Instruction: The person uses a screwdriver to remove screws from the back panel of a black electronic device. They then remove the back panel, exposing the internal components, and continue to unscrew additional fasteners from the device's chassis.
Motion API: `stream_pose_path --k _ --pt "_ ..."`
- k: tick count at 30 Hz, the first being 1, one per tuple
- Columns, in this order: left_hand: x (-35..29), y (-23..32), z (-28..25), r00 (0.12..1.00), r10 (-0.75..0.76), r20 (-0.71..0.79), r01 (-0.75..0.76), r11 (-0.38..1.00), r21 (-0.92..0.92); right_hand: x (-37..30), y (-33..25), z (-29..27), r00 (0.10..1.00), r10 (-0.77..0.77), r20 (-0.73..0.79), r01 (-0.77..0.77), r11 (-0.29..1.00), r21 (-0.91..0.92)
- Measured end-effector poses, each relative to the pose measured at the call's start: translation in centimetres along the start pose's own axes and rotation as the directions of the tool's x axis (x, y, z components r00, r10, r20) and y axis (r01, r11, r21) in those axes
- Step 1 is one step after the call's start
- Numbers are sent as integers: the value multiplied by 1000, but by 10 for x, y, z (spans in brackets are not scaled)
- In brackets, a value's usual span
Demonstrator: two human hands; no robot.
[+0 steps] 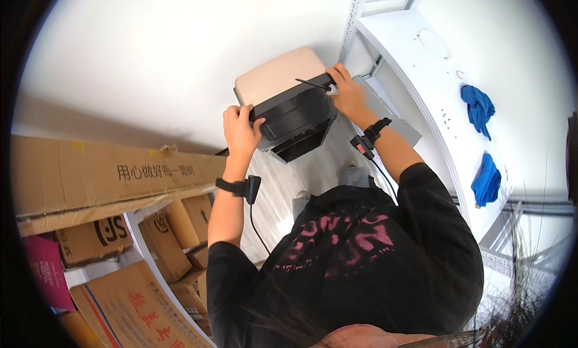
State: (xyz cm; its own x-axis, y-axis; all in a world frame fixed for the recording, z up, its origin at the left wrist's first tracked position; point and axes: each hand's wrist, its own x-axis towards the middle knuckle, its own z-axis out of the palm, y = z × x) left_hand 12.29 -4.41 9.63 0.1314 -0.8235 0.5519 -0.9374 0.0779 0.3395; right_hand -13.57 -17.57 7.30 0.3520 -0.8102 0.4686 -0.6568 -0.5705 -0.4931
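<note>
Ahead of me is a boxy container with a beige panel (280, 75) and a black frame with a dark recessed inside (295, 120); its exact kind I cannot tell. My left hand (242, 130) grips the left end of the frame, fingers over its edge and thumb on the near face. My right hand (349, 96) is closed over the right end. At its fingers a thin black rod (313, 83) with a pale grey end sticks out leftward across the frame. Whether the rod is held or fixed to the container is unclear.
A long cardboard box (90, 173) lies on the left, above a shelf with several cartons (96, 242). On the right, a white shelf surface (415, 65) carries two blue cloths (477, 109). A grey panel (397, 119) stands beside my right forearm.
</note>
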Motion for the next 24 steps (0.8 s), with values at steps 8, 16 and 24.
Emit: stream_pose_path --k 8,16,24 --pt "0 7 -3 999 -17 35 15 998 54 -16 1 -23 997 42 -65 -35 993 114" --pt "14 33 -9 998 -7 65 -6 979 203 -95 56 -83 788 581 204 -611 693 382" --pt "57 164 64 943 332 -25 -315 866 -388 -184 125 -183 657 703 273 -569 225 790"
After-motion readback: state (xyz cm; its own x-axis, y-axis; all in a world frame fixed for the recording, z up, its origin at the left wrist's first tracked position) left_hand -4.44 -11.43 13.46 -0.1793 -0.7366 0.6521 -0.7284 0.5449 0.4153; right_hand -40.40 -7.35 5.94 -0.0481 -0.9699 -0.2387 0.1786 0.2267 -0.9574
